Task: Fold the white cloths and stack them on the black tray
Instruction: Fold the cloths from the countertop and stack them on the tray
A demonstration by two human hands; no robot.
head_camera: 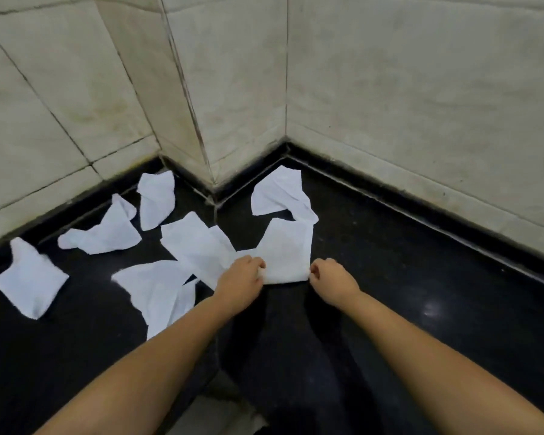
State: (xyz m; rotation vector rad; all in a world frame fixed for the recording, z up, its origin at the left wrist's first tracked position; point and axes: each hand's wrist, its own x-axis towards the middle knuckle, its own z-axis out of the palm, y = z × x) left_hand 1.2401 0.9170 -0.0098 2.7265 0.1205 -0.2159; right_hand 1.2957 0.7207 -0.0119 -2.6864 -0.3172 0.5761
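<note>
A white cloth [288,252] lies partly folded on the black surface [390,277] in front of me. My left hand [241,277] pinches its near left corner. My right hand [332,277] pinches its near right corner. Several other white cloths lie crumpled and unfolded around it: one [198,243] just left of it, one [280,193] behind it near the wall corner, one [157,290] under my left forearm, and others [107,233], [156,199], [29,281] farther left. No tray edge is distinguishable from the black surface.
Beige tiled walls [390,89] close off the back and right, and a protruding wall corner [208,171] juts into the black surface. A pale patch [214,416] shows at the bottom edge between my forearms.
</note>
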